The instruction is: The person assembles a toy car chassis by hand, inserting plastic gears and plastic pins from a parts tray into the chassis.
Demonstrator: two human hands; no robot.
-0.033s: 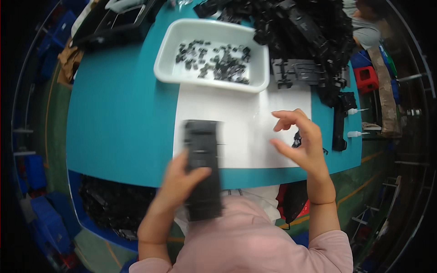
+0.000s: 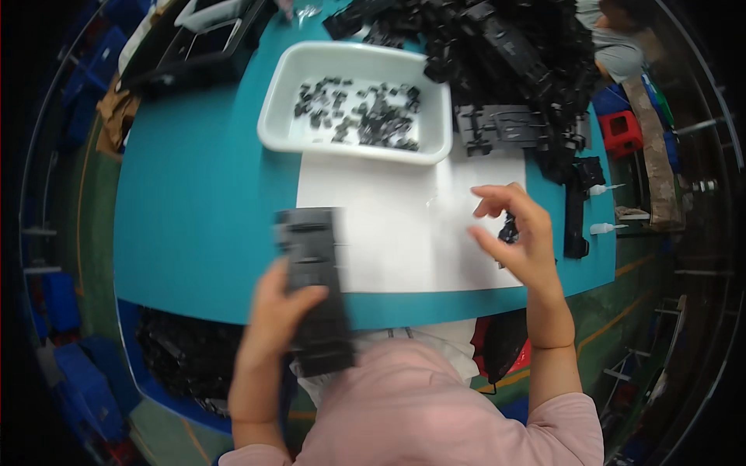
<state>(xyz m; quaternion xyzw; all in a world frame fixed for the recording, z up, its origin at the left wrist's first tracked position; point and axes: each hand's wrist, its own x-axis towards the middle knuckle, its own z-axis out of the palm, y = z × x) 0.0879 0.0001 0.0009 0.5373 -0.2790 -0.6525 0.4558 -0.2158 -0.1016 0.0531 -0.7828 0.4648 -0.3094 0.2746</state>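
Note:
My left hand (image 2: 277, 307) grips the left edge of a long black moulded plastic part (image 2: 315, 268), its thumb lying across the top face. That part is slightly blurred and hangs over the table's front edge, partly above the white sheet (image 2: 396, 233). To the right, my right hand (image 2: 519, 233) is open over the sheet's right side, thumb and fingers apart with nothing between them. Small black pieces (image 2: 509, 229) lie just beside and partly behind its fingers. Beyond my hands, a white tub (image 2: 272, 136) holds many small dark pieces (image 2: 381, 120).
A heap of black plastic parts (image 2: 513, 54) fills the back right. Near the right edge lie a long black piece (image 2: 576, 225) and two small white nozzle bottles (image 2: 602, 228). Black trays (image 2: 179, 70) stand back left; a blue bin (image 2: 128, 342) of black parts sits below the table edge.
My left hand has moved left with the black plastic part. My right hand has barely moved and stays open.

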